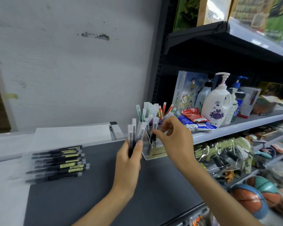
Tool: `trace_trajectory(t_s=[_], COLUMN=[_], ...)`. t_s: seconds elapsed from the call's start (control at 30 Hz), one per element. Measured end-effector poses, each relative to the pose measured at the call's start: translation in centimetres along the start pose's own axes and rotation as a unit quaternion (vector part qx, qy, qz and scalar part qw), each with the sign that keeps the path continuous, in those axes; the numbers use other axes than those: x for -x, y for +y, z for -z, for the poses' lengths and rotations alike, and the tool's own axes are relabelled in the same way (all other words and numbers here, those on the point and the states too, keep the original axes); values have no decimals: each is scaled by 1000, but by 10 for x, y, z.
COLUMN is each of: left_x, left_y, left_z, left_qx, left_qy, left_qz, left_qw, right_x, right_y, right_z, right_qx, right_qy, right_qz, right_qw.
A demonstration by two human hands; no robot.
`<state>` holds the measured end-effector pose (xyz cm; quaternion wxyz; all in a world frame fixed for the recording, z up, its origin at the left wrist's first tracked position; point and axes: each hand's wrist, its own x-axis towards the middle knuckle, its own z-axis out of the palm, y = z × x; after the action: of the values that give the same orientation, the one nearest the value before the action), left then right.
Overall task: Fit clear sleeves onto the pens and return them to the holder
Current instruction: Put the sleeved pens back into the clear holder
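Clear plastic is wrapping each dark pen shown here: the left hand (129, 159) is gripping a small upright bundle (133, 132) of sleeved pens just left of the holder (155, 154), with fingers and thumb curled round the lower barrels and the sleeve tops standing free above the fist. The right hand (175, 137) is pinching one further pen (155, 123) between thumb and fingertips at the holder's front compartment; whether its tip is already resting on the holder's floor cannot be told. The holder, a clear tilted acrylic stand, is sitting at the far right edge of the dark tabletop (104, 193), beside the shelf (235, 128), and is carrying green and red pens (147, 110) in its rear compartments. A row (59, 162) of more dark pens is lying flat on the tabletop, well apart to the left; blur is hiding whether these are sleeved. Judged handling: the pens are looking light and stiff, while the sleeves are appearing as thin, smooth film, likely slippery and apt to slide off or crumple if squeezed at the empty top. The better hold is therefore on the barrel at mid-length, through the film, so that sleeve and pen are travelling together. The holder is also looking light, so a pen pushed in hard may be shifting it.
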<state>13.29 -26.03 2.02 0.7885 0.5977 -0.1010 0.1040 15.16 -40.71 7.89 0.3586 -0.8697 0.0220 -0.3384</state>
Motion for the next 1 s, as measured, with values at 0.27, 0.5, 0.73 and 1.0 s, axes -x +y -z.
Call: trace_trajectory(t_s=[0.27, 0.5, 0.73, 1.0], left_x=[5, 3, 8, 1], left_y=[6, 3, 1, -4], left_z=[-3, -3, -5, 0], left_qx=[-7, -8, 0, -37], left_qy=[-38, -26, -86, -6], left_qz=[-31, -29, -31, -29], left_qw=[999, 999, 996, 999], right_x=[10, 16, 13, -16], right_y=[-24, -26, -16, -19], right_z=[45, 37, 30, 55], right_qx=[-204, -311, -312, -285], right_qy=[-141, -271, -237, -139], right_qz=[-124, -162, -114, -33], right_qw=[961, 897, 913, 948])
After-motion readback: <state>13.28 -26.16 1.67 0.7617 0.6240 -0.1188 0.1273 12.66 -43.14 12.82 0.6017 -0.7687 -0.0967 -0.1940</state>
